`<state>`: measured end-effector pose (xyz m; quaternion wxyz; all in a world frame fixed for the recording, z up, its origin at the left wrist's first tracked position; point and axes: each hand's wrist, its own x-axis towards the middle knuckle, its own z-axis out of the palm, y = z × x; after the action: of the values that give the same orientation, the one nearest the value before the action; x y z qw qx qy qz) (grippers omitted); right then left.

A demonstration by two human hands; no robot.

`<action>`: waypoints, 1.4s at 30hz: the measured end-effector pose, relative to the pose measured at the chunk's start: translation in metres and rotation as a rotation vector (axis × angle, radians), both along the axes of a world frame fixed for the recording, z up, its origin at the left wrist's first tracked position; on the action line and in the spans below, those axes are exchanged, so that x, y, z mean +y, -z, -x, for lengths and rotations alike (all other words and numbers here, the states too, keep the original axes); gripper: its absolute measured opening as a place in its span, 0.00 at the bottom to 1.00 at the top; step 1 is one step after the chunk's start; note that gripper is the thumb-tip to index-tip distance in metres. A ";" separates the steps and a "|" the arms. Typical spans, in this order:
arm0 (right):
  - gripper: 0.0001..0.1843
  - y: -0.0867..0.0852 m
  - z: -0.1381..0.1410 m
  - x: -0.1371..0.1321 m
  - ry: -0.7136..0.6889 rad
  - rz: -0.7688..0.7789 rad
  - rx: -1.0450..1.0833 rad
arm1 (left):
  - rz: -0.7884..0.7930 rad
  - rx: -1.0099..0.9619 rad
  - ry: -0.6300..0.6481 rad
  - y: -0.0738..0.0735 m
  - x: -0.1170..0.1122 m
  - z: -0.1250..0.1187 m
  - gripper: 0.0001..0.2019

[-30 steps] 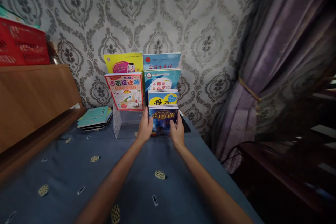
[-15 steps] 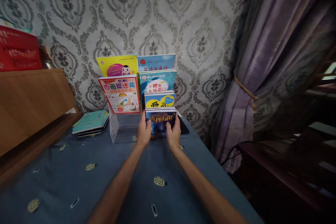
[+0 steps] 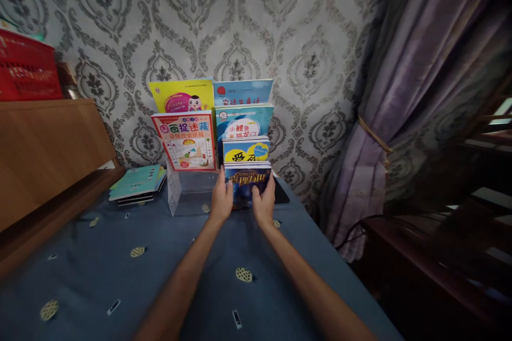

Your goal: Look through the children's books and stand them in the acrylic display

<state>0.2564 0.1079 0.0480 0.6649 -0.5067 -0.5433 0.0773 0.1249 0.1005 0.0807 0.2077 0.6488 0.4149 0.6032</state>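
Observation:
Between my two hands is a dark blue book (image 3: 245, 185) with gold lettering, at the front of the right column of a clear acrylic book rack (image 3: 187, 196). My left hand (image 3: 222, 197) grips its left edge, the thumb on the cover. On the right edge my right hand (image 3: 264, 200) holds it the same way. Behind it stand a yellow and blue book (image 3: 245, 152), a light blue book (image 3: 244, 121) and another blue book (image 3: 242, 91). The rack's left column bears a red-bordered book (image 3: 188, 141) before a yellow book (image 3: 182, 95).
A small pile of teal-covered books (image 3: 138, 184) lies left of the rack on the blue cloth (image 3: 168, 256). Further left are a wooden headboard (image 3: 48, 154) and a red basket (image 3: 28, 66). A dark flat object (image 3: 281, 192) sits behind my right hand. A purple curtain (image 3: 360, 181) hangs at right.
The dark blue book's front cover has tilted more upright, so its lettering shows more clearly. Both hands keep their hold on its edges. The view has shifted slightly.

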 end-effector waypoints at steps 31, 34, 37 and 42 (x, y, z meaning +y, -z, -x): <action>0.39 0.003 -0.006 0.001 -0.041 -0.039 0.157 | -0.080 -0.016 -0.142 -0.002 0.005 0.005 0.23; 0.41 0.002 -0.007 0.000 -0.058 -0.029 0.165 | -0.092 -0.053 -0.120 0.001 0.007 0.007 0.22; 0.40 0.001 -0.008 -0.002 -0.080 -0.019 0.164 | -0.090 -0.098 -0.063 0.004 0.010 0.009 0.22; 0.41 0.003 -0.010 -0.007 -0.083 -0.003 0.175 | -0.079 -0.129 -0.035 0.005 0.014 0.012 0.21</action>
<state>0.2659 0.1010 0.0452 0.7070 -0.4739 -0.5036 0.1480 0.1128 0.1142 0.0758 0.1975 0.6088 0.3877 0.6634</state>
